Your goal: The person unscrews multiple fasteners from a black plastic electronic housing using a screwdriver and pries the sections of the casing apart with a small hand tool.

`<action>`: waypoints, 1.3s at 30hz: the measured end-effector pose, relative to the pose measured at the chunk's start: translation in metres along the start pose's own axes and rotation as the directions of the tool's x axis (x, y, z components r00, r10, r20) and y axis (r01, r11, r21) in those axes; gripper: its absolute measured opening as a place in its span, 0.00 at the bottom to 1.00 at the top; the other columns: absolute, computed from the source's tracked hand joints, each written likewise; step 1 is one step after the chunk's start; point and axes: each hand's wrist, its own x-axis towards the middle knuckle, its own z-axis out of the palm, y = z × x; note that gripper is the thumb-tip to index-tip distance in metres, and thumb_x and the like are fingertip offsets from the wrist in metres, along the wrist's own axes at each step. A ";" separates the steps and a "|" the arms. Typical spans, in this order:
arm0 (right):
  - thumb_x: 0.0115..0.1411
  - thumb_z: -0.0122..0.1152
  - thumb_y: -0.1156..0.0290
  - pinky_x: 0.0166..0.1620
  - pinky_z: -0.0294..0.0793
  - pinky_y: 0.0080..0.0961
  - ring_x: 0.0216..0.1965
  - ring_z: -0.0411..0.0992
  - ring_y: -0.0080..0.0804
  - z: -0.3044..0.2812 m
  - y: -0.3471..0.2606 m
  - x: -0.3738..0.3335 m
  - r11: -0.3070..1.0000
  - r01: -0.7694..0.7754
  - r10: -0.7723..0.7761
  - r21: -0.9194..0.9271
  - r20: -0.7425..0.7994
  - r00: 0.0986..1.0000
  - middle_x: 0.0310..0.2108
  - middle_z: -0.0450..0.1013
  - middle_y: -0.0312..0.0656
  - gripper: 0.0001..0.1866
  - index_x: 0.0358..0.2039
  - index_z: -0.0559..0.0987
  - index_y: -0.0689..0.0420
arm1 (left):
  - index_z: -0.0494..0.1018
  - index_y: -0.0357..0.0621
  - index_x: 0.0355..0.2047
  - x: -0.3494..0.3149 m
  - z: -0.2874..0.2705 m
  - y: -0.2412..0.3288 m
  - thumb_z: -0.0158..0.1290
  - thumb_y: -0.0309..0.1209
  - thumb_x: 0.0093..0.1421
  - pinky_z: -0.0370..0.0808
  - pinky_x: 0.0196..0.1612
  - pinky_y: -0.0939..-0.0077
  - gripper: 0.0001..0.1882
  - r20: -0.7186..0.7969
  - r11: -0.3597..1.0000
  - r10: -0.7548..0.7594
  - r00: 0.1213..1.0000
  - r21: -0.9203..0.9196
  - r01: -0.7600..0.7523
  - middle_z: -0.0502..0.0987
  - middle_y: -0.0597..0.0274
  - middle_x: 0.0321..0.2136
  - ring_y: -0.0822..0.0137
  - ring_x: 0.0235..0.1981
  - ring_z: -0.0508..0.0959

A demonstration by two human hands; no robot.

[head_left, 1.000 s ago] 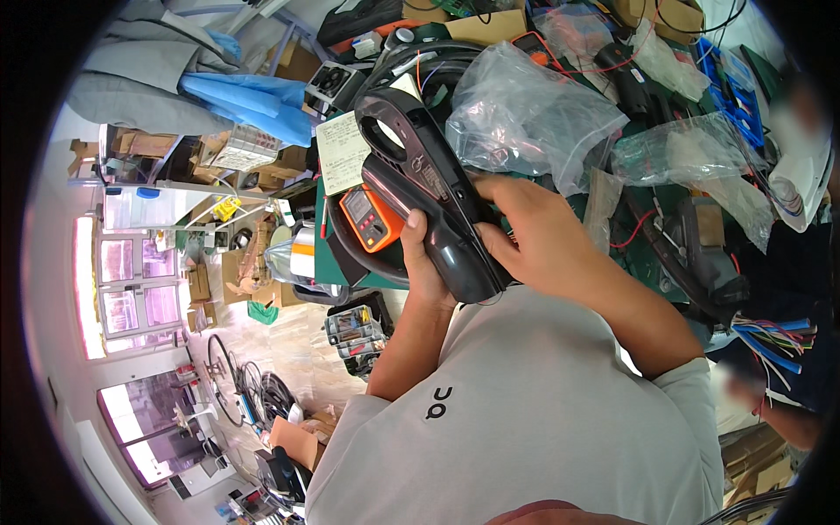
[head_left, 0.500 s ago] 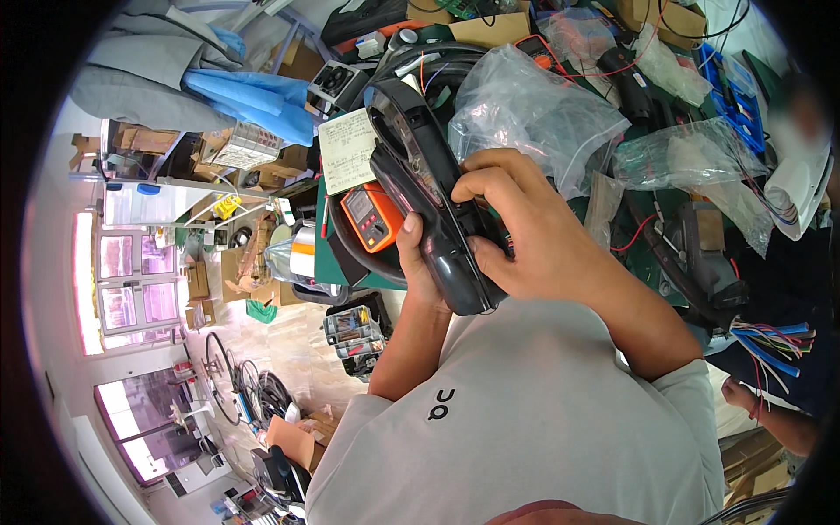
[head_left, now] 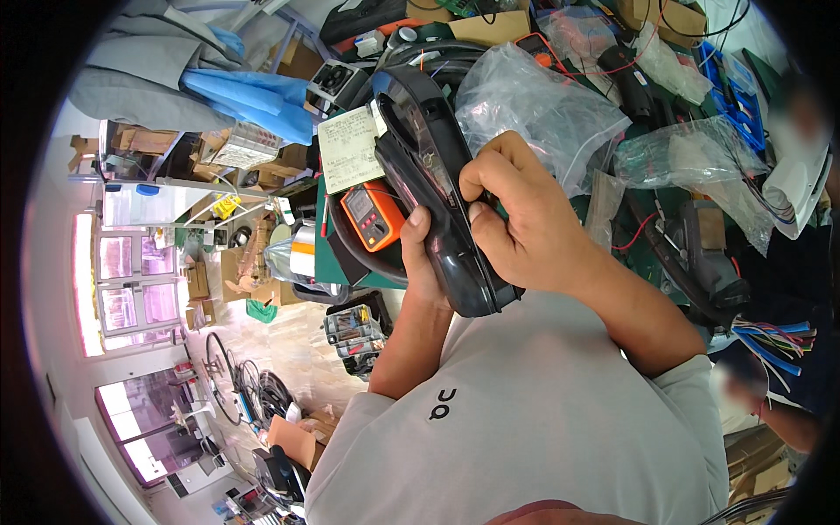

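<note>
A glossy black plastic charging-gun housing, with a loop-shaped handle at its far end, is held up at a tilt before my chest. My left hand cradles it from the left and below, its thumb lying along the near side. At the right-hand seam, my right hand is closed, index finger and thumb curled against the edge. Whatever those fingertips pinch is hidden. Behind the housing lie an orange multimeter and a sheet of handwritten notes.
Clear plastic bags cover the bench beyond my right hand. To the right are a black device, a bundle of coloured wires and another person's arm. A parts organizer stands below the bench's left edge.
The housing has shifted slightly right and turned a little. My right hand's fingers have drawn together at the seam, where they were spread across the housing before.
</note>
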 end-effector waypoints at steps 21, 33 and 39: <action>0.55 0.57 0.73 0.46 0.69 0.36 0.42 0.69 0.49 0.000 0.062 -0.083 0.918 -0.323 0.315 -0.230 -0.070 0.947 0.41 0.70 0.50 0.15 0.43 0.72 0.62 | 0.67 0.29 0.46 0.019 -0.045 0.033 0.39 0.61 0.57 0.76 0.38 0.59 0.40 -0.061 0.876 0.013 0.998 -0.480 -0.040 0.75 0.43 0.36 0.52 0.35 0.76; 0.62 0.51 0.69 0.43 0.71 0.25 0.37 0.73 0.31 0.025 0.026 0.031 0.919 -0.285 0.227 0.274 0.225 0.948 0.38 0.73 0.45 0.14 0.46 0.72 0.64 | 0.69 0.44 0.47 0.023 -0.020 0.015 0.31 0.58 0.64 0.78 0.34 0.64 0.32 -0.281 0.916 -0.047 0.958 -0.394 -0.070 0.76 0.54 0.38 0.59 0.35 0.78; 0.59 0.55 0.68 0.45 0.70 0.32 0.42 0.73 0.44 0.012 0.032 -0.011 0.865 -0.464 0.444 0.193 0.137 0.885 0.38 0.73 0.52 0.14 0.41 0.74 0.64 | 0.66 0.31 0.48 0.010 -0.019 0.025 0.36 0.62 0.59 0.75 0.46 0.59 0.40 -0.033 0.853 -0.042 0.999 -0.522 0.019 0.74 0.47 0.40 0.52 0.41 0.75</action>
